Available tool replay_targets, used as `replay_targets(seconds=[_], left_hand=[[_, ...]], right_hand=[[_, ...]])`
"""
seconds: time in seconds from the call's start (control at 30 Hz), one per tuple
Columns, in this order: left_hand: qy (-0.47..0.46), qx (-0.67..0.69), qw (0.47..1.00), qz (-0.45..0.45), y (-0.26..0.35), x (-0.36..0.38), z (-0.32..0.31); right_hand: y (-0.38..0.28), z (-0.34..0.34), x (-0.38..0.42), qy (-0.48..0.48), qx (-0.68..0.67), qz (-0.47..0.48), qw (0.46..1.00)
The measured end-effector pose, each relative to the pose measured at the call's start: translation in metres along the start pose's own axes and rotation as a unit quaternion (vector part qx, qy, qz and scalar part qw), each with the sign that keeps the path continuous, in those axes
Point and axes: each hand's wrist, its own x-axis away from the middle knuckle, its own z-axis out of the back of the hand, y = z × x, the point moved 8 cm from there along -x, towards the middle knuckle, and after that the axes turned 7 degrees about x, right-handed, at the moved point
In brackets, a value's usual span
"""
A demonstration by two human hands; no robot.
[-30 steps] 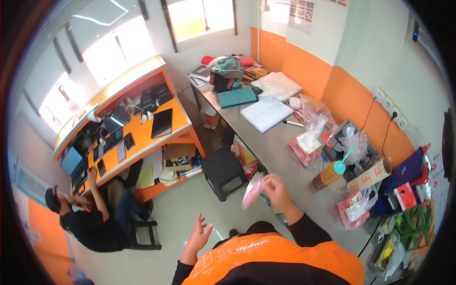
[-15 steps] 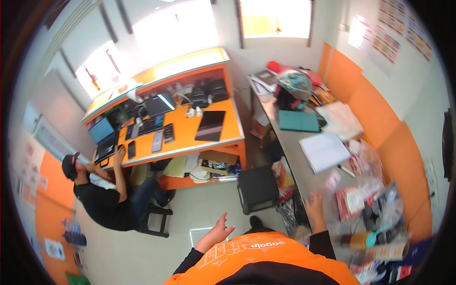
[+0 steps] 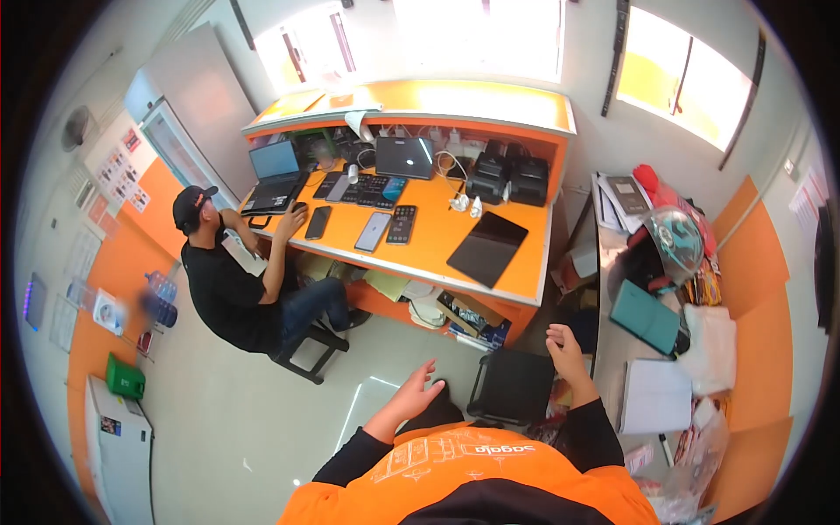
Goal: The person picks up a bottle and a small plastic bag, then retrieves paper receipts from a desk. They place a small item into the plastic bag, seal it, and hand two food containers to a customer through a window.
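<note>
My left hand (image 3: 415, 395) hangs over the floor in front of my body, fingers stretched out, holding nothing. Further right, my right hand (image 3: 567, 350) is raised with its fingers loosely apart and also bare. It is nearest to the black stool (image 3: 514, 387) and the edge of the grey side table (image 3: 610, 354). Ahead stands the orange desk (image 3: 420, 249), with a black tablet (image 3: 487, 249) at its right end. Two phones, a white one (image 3: 373, 232) and a dark one (image 3: 402, 225), lie side by side left of the tablet.
A seated person in black (image 3: 232, 280) works at an open laptop (image 3: 276, 179) on the left. The side table carries a teal case (image 3: 646, 317), a white notebook (image 3: 656, 395) and plastic bags (image 3: 700, 455). A white cabinet (image 3: 121, 446) stands far left.
My view has swung left, so the desk and seated person now appear further right and the white cabinet has come into sight. My right hand has moved off the side table's edge towards the stool.
</note>
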Motion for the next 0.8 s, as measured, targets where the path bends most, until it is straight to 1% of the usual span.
replay_targets(seconds=[0.1,0.17,0.2,0.3,0.4,0.43,0.5,0.53,0.57,0.63,0.73,0.8], left_hand=[[0.025,-0.008,1.000,0.005,0.001,-0.046,0.032],[0.034,0.030,0.999,-0.013,0.000,-0.090,0.049],[0.036,0.049,0.998,-0.023,0.000,-0.115,0.058],[0.035,0.066,0.995,-0.064,0.016,-0.195,0.078],[0.090,-0.048,0.973,-0.209,0.053,-0.281,0.098],[0.092,-0.064,0.967,-0.229,0.081,-0.307,0.102],[0.118,-0.148,0.954,-0.234,0.116,-0.366,0.104],[0.136,-0.167,0.946,-0.244,0.130,-0.394,0.103],[0.151,-0.188,0.937,-0.254,0.142,-0.422,0.099],[0.190,-0.186,0.927,-0.265,0.154,-0.475,0.092],[0.217,-0.254,0.922,-0.194,0.149,-0.521,0.075],[0.226,-0.297,0.911,-0.174,0.118,-0.549,0.055]], right_hand=[[-0.023,-0.028,-0.065,-0.016,-0.018,0.021,0.999],[-0.027,-0.044,-0.109,-0.008,-0.030,0.039,0.999],[-0.025,-0.052,-0.132,-0.002,-0.026,0.034,0.999],[-0.035,-0.070,-0.215,0.014,-0.017,0.037,0.999],[-0.050,-0.082,-0.308,0.049,0.034,0.042,0.997],[-0.051,-0.087,-0.341,0.046,0.046,0.036,0.997],[-0.053,-0.094,-0.403,0.059,0.146,0.036,0.987],[-0.052,-0.098,-0.427,0.066,0.191,0.033,0.979],[-0.050,-0.102,-0.445,0.066,0.172,0.023,0.983],[-0.039,-0.114,-0.468,0.105,0.210,0.018,0.972],[-0.029,-0.122,-0.474,0.142,0.260,0.002,0.955],[-0.032,-0.129,-0.473,0.150,0.266,0.008,0.952]])
